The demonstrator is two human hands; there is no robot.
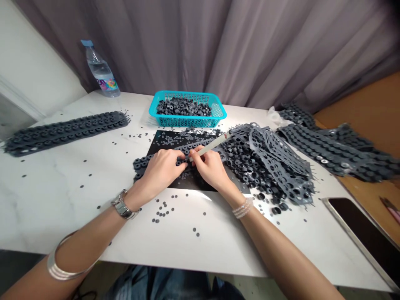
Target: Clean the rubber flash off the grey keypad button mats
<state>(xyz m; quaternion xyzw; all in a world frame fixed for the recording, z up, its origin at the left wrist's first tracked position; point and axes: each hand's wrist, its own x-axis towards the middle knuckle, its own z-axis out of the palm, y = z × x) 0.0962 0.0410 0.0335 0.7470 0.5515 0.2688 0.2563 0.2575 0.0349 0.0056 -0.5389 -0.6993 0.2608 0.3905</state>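
Note:
A strip of dark rubber rings (142, 162) lies across a black mat (161, 139) in the middle of the table. My left hand (164, 166) is closed on this strip, its thumb and index finger near the rings. In my right hand (210, 164) is a pale stick-like tool (212, 144), held like a pen, its lower end at the strip beside my left fingertips. Just right of my right hand are a heap of loose black rings (246, 166) and perforated grey rubber sheets (275, 154).
A turquoise basket (187, 118) of small dark parts stands behind the mat. Another ringed strip (68, 129) and a water bottle (103, 75) are at left. More ringed strips (328, 150) and a phone (359, 233) lie at right. Small discs dot the white table (125, 246).

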